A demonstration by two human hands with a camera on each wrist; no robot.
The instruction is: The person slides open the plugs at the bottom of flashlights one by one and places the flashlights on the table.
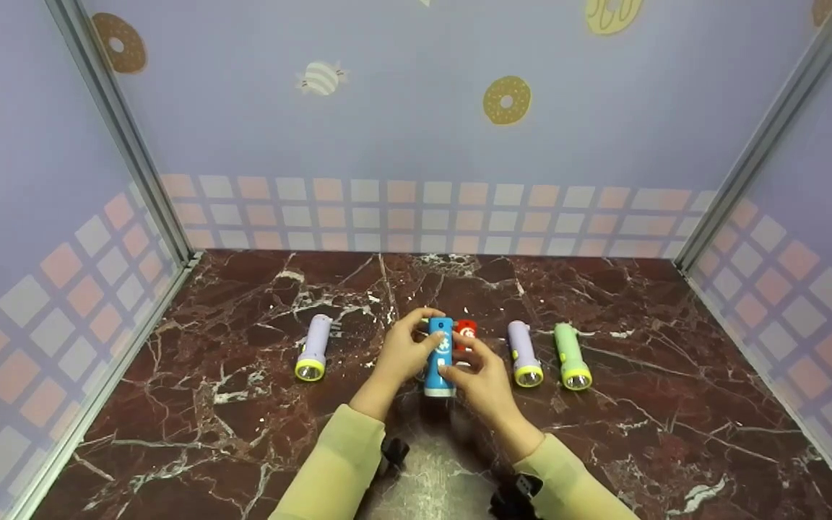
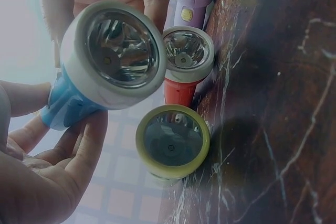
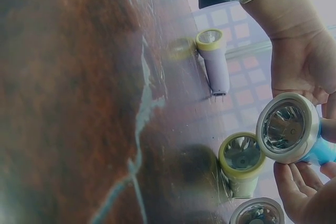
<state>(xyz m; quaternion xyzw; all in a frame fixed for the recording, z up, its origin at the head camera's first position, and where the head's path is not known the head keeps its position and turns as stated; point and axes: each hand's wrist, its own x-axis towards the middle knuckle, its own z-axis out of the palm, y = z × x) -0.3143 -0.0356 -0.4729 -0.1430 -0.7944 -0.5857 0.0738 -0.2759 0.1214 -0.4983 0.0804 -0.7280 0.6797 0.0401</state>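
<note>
Both hands hold a blue flashlight (image 1: 439, 361) with a white rim, raised above the marble-patterned table. My left hand (image 1: 407, 350) grips its upper left side, thumb on the front. From the right, my right hand (image 1: 487, 380) pinches the body, its thumb near the switch. In the left wrist view the lens of the blue flashlight (image 2: 123, 51) faces the camera. Behind the right fingers stands a red flashlight (image 1: 466, 334), partly hidden. A yellow-rimmed flashlight (image 2: 173, 142) with a green body (image 3: 243, 186) stands close by, mostly covered by the hands in the head view.
A purple flashlight (image 1: 313, 347) lies on the left of the table (image 1: 192, 433). To the right lie another purple flashlight (image 1: 523, 352) and a light green flashlight (image 1: 572, 355), side by side. Patterned panels (image 1: 416, 144) enclose the back and sides.
</note>
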